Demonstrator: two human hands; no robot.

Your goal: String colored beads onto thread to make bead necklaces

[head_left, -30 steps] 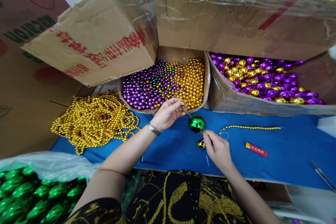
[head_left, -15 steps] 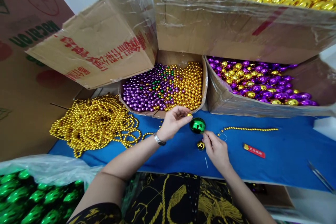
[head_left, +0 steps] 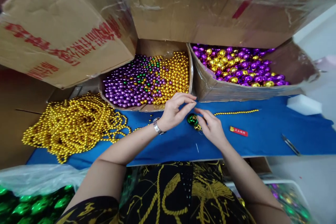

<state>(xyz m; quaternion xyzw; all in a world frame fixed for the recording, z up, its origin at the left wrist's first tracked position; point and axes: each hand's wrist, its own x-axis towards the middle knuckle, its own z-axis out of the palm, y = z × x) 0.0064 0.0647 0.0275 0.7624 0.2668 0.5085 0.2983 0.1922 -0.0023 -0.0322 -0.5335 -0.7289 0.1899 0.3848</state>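
My left hand (head_left: 175,112), with a metal watch on the wrist, is closed in a pinch; whatever its fingertips hold is too fine to see. Close by on the right, my right hand (head_left: 210,127) is also pinched, thumb and finger near the left fingertips. Just below the fingertips is a shiny green ball (head_left: 191,119), partly behind my right hand. A smaller gold ball (head_left: 197,127) sits against its lower side. From behind my right hand a string of gold beads (head_left: 236,112) stretches right across the blue cloth (head_left: 162,147).
Gold bead strands (head_left: 70,126) lie piled at left. Behind stand a box of small purple, gold and green beads (head_left: 147,80) and a box of purple and gold balls (head_left: 241,66). A red-yellow packet (head_left: 238,131), tweezers-like tool (head_left: 291,144) and white block (head_left: 304,104) lie right.
The green ball has gone from between my hands to below the fingertips. My hands have come closer together, fingertips nearly meeting. The gold bead at my left fingertips no longer shows. The view has shifted.
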